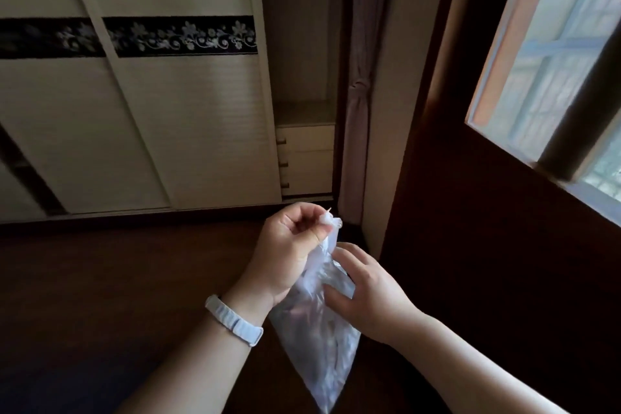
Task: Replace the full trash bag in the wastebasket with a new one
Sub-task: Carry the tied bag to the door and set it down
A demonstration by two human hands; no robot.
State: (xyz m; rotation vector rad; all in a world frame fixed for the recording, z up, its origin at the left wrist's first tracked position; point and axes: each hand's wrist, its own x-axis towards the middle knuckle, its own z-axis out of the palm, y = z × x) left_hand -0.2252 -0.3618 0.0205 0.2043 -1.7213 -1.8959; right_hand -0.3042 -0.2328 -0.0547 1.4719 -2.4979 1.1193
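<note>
Lower centre: thin, crinkly, translucent trash bag (319, 339) hangs in a limp taper. Left hand (292, 252), white wristband (233, 321) below it, pinches the gathered top, likely to hold it steady. Right hand (369, 289) wraps the bag's side, probably to find the opening. Wastebasket out of frame. Behind: dark wood floor (117, 262), ribbed cream wardrobe doors (151, 128) upper left.

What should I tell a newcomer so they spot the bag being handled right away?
Start at the pale wardrobe with the black floral band, then look down to the two hands. The trash bag hangs between them, top pinched by the left hand, right hand touching its side. It is the only clear, crinkled plastic in view.
</note>
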